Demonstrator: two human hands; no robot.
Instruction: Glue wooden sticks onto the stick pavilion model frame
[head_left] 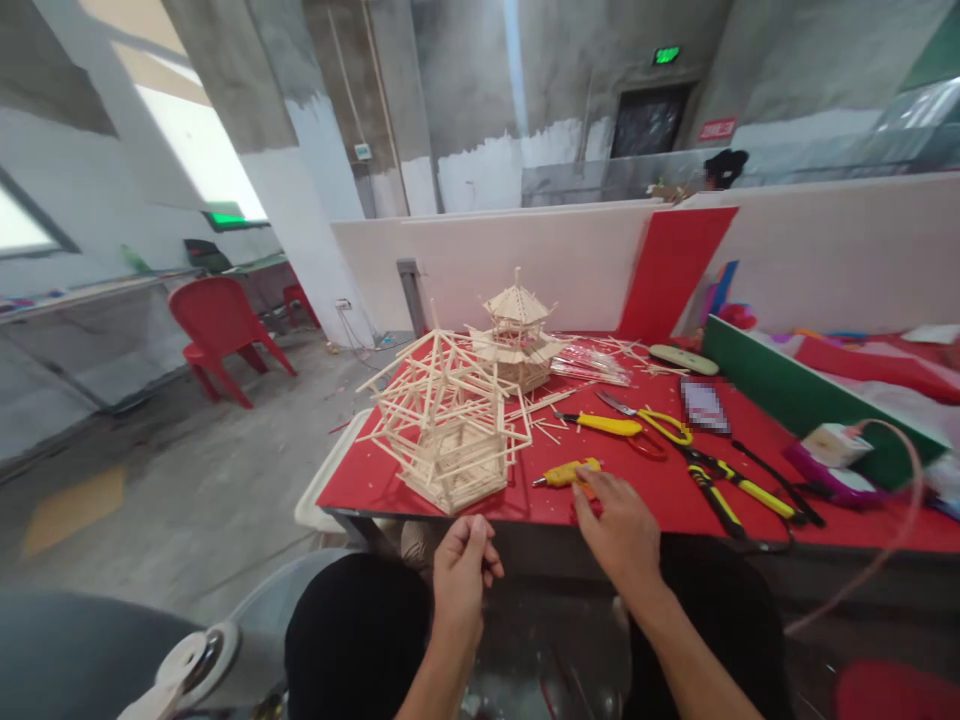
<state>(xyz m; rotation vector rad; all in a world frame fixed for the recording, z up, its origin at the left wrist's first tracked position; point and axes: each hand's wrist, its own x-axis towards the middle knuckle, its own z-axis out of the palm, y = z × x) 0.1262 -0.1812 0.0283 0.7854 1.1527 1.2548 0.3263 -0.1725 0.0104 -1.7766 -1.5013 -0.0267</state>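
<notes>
My right hand (621, 525) is at the yellow hot glue gun (562, 473), with thumb and fingers closed about its handle end. The gun lies on the red tabletop, its nozzle pointing left. Just off the table's front edge, my left hand (466, 565) is closed, thumb against curled fingers; whether anything small is inside is hidden. Above that hand stands an open frame of thin wooden sticks (457, 465), with a many-sided base and spreading roof ribs. Behind it is a wooden pagoda model (517, 340) with tiered roofs.
Yellow-handled pliers (607, 424), scissors (667, 425), yellow-black cutters (716, 495) and a phone (705, 405) lie to the right. Loose sticks (592, 362) are scattered behind. A green board (817, 395) stands at the right, near a power strip (832, 485) with a cable.
</notes>
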